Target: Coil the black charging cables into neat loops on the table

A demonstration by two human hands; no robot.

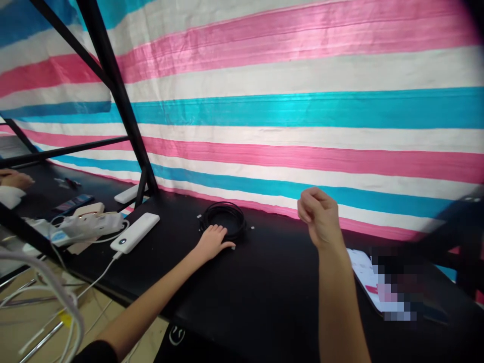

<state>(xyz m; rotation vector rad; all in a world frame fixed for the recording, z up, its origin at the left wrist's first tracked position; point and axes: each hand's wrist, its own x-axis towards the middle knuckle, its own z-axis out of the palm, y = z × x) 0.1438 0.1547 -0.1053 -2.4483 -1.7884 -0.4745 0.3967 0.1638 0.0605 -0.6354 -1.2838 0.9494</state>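
Note:
A coil of black cable (231, 217) lies on the black tabletop (260, 282) near the striped sheet, with small pale ends sticking out at its sides. My left hand (212, 243) rests at the coil's front left edge, fingers laid out flat and thumb spread to the right. Raised above the table, right of the coil and apart from it, my right hand (318, 212) is curled into a fist. Nothing shows sticking out of it, and the inside of the palm is hidden. Beside my right forearm lies a phone (365, 275) with a lit screen, partly blurred out.
A white power bank (135, 233) with a cable plugged in lies left of my hand. Beyond it are a power strip (91, 224), tangled white cables (49, 282) and a black metal frame (121, 106). Another person's hand (15, 179) is at far left. A striped sheet (264, 111) hangs behind.

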